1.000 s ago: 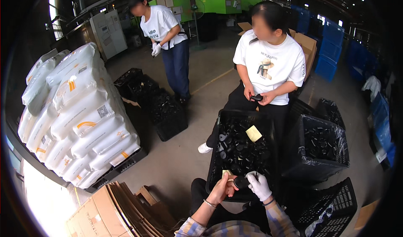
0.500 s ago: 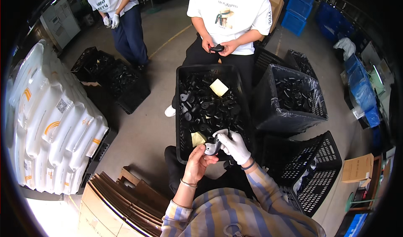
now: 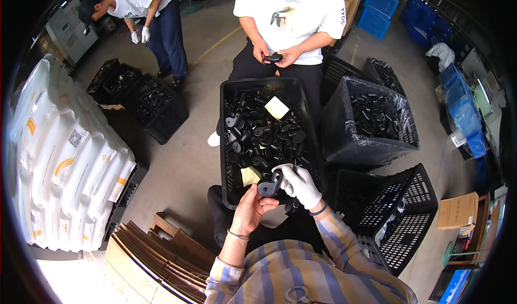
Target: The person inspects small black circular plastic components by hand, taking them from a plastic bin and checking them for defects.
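1. Head view is looking down on a person in a striped shirt who is holding a small black plastic part between both hands, just above the near edge of a black crate.
2. Bare left hand is reaching up from below, its fingertips touching the underside of the part; whether they are clamped on it cannot be told.
3. White-gloved right hand is closing around the part from the right and from above, fingers curled over its top.
4. Part is sitting between the two hands, left of the glove and above the bare palm, over the crate's near rim.
5. Crate is holding a heap of similar black parts, with a pale yellow card lying on top at its far end and a second yellow piece just left of the held part.
6. Across the crate, another person in a white shirt is handling a dark part with both hands.
7. Bag-lined crate of black parts is standing to the right, an empty lattice crate nearer.
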The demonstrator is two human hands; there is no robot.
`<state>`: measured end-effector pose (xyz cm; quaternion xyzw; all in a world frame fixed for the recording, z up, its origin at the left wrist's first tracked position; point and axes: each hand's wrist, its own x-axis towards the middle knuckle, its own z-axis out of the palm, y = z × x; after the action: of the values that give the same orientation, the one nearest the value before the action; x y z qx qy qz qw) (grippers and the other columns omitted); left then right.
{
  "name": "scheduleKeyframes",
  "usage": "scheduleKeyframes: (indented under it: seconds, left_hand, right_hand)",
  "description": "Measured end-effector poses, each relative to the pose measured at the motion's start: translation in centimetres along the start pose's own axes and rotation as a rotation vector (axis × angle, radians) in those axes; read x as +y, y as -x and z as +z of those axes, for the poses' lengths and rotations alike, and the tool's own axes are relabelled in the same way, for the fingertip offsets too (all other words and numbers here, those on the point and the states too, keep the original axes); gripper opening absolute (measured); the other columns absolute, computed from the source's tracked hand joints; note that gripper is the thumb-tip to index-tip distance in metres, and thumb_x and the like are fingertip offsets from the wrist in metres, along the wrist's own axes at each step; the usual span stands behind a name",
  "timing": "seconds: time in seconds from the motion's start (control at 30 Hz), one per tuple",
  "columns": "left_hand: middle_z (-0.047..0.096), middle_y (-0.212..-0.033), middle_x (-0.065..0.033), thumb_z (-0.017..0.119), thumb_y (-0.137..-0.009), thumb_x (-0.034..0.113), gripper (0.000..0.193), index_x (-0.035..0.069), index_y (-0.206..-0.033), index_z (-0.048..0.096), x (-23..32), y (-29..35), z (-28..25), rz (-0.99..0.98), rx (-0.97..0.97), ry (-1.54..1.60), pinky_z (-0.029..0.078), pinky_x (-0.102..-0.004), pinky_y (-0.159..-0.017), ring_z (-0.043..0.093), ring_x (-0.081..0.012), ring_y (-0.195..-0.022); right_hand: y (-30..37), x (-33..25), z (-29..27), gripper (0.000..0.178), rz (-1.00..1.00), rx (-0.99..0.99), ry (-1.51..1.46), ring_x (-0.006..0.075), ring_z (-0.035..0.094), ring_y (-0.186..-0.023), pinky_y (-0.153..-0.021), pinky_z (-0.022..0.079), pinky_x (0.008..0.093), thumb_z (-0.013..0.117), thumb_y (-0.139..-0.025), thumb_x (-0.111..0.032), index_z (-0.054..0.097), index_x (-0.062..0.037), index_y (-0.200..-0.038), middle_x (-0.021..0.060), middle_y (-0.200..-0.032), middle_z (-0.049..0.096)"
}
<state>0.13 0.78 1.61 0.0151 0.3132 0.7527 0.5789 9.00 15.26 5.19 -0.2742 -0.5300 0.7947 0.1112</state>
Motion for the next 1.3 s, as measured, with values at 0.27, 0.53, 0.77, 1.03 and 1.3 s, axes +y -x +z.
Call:
scheduleKeyframes:
  seconds: [0.27, 0.53, 0.77, 1.03, 1.3]
  left_hand:
    - [0.043, -0.119, -0.0009, 0.057, -0.077, -0.005, 0.034, 0.005, -0.109, 0.054, -0.2, 0.1, 0.6, 0.474, 0.049, -0.390, 0.039, -0.0209, -0.082, 0.046, -0.0110, -0.102]
    - [0.045, -0.115, -0.0071, 0.053, -0.076, -0.011, 0.044, 0.005, -0.116, 0.043, -0.1, 0.2, 1.7, 0.612, 0.073, -0.351, 0.041, -0.0222, -0.081, 0.051, -0.0114, -0.096]
    - [0.044, -0.116, -0.0060, 0.058, -0.075, -0.007, 0.026, 0.004, -0.098, 0.054, -0.7, 0.0, 0.6, 0.600, 0.115, -0.346, 0.043, -0.0210, -0.078, 0.051, -0.0100, -0.092]
    - [0.047, -0.109, -0.0060, 0.063, -0.074, -0.001, 0.006, 0.001, -0.075, 0.058, -3.0, -0.5, -1.3, 0.397, 0.191, -0.505, 0.043, -0.0206, -0.072, 0.052, -0.0083, -0.083]
    - [0.050, -0.094, -0.0075, 0.064, -0.072, 0.001, 0.011, -0.001, -0.078, 0.055, -1.9, -3.9, -3.8, 0.477, 0.277, -0.980, 0.048, -0.0234, -0.062, 0.057, -0.0129, -0.073]
  right_hand:
    - [0.4, -0.3, -0.5, 0.021, -0.137, -0.048, 0.256, 0.0029, 0.048, -0.059, -0.055, 0.041, 0.0176, 0.050, -0.083, -0.009, 0.053, -0.0016, -0.102, -0.0009, -0.075, 0.054]
    - [0.7, 0.2, -0.5, 0.027, -0.261, -0.066, 0.273, 0.0031, 0.050, -0.065, -0.059, 0.042, 0.0179, 0.053, -0.080, -0.003, 0.050, -0.0017, -0.107, -0.0010, -0.078, 0.054]
    - [0.7, 0.5, -0.7, 0.029, -0.249, -0.060, 0.291, 0.0030, 0.050, -0.064, -0.059, 0.043, 0.0182, 0.054, -0.079, -0.004, 0.050, -0.0013, -0.108, -0.0009, -0.077, 0.054]
    - [1.1, 2.3, -3.2, 0.029, 0.138, -0.214, 0.236, 0.0027, 0.049, -0.054, -0.047, 0.039, 0.0164, 0.053, -0.084, -0.017, 0.052, -0.0022, -0.109, -0.0012, -0.075, 0.055]
    - [0.9, -0.2, -12.7, 0.030, 0.053, 0.211, -0.103, 0.0028, 0.048, -0.054, -0.037, 0.029, 0.0127, 0.054, -0.084, -0.027, 0.054, -0.0014, -0.099, 0.0009, -0.075, 0.057]
